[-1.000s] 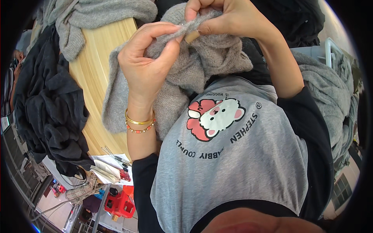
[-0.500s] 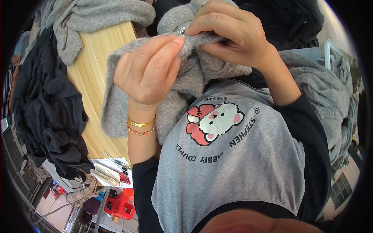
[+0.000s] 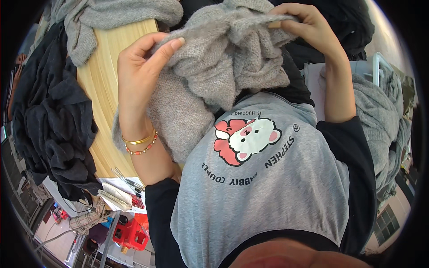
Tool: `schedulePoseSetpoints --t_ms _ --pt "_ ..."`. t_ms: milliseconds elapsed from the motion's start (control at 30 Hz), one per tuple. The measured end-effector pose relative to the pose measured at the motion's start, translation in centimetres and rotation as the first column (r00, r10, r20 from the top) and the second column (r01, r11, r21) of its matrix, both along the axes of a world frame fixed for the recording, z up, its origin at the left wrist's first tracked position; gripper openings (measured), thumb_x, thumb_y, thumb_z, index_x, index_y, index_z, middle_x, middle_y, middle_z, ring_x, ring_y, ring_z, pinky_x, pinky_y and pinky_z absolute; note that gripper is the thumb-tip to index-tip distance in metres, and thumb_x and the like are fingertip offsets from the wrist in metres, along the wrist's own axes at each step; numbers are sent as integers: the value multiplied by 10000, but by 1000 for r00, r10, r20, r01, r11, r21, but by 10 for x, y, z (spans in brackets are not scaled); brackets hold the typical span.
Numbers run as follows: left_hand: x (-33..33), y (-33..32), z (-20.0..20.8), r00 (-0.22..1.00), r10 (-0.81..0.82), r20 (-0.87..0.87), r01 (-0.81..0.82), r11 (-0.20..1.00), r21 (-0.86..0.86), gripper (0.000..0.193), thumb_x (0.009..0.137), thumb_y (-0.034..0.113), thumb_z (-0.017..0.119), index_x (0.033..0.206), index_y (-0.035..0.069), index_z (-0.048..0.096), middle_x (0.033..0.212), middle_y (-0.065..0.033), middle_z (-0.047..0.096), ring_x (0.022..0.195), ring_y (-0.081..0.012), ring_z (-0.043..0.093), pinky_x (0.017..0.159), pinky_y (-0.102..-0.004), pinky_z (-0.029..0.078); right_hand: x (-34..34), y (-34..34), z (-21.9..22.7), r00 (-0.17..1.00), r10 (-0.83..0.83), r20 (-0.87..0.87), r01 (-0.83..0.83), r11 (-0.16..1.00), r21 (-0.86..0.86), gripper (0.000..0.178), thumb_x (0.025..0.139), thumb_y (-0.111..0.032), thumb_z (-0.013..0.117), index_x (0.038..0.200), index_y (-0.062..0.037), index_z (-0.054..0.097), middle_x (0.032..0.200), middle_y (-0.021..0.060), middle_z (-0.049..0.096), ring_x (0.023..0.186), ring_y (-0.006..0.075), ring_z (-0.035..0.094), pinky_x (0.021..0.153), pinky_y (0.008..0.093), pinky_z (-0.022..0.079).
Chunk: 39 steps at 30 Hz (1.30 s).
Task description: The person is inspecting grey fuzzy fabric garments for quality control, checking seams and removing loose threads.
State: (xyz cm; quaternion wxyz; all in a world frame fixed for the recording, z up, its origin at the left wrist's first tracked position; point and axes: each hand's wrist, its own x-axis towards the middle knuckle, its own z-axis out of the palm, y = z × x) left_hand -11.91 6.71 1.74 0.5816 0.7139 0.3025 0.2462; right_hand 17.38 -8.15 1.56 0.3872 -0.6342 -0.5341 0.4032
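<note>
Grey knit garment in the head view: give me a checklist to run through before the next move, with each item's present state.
1. Left hand grip on the grey knit garment: ok, pinching its edge.
2. Right hand grip: ok, pinching the edge farther to the right.
3. Hands apart, with the edge spanning between them: ok.
4. Garment lying smooth: not ok, it hangs in bunched folds below the edge.
5. Dark garment clear of the grey one: ok, bare wooden tabletop shows between them.
6. Small tan piece by the right fingers identified: cannot tell, too little of it shows.
</note>
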Motion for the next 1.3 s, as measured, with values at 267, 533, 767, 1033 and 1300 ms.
schedulePoseSetpoints --t_ms 267,533,767,1033,1300 --pt "1 -3 5 911 -12 412 223 854 -469 199 880 55 638 1064 -20 628 963 -61 685 871 -97 632 807 -226 485 -24 18 6 832 115 -542 211 840 501 183 877 -37 634 1044 29 670 936 47 687 851 87 616 776 219 483" --pt "11 -23 11 901 38 432 232 800 -554 189 857 53 660 1033 -9 633 949 -65 693 850 -102 642 800 -233 496 -21 -17 28 912 -285 -294 327 940 102 213 812 -4 703 1020 34 682 889 63 697 793 95 641 736 214 503" --pt "26 -40 10 873 222 434 132 750 -648 146 895 114 642 996 8 650 949 -68 694 851 -112 647 783 -245 504 -34 -21 27 984 -158 -82 163 985 57 185 775 16 685 959 28 685 827 62 699 733 85 621 657 225 491" --pt "28 -50 17 869 230 438 90 797 -597 192 908 156 641 1022 2 639 981 -76 688 863 -123 647 782 -250 507 -43 13 29 971 223 83 -153 320 935 206 719 6 686 925 6 683 778 108 670 712 182 644 665 277 494" --pt "25 -45 17 853 222 473 156 756 -636 202 892 105 648 1054 -13 618 995 -88 683 868 -127 650 801 -257 517 -38 -19 52 963 -104 250 66 986 155 173 736 -11 676 907 17 677 828 129 663 742 214 644 685 283 494"
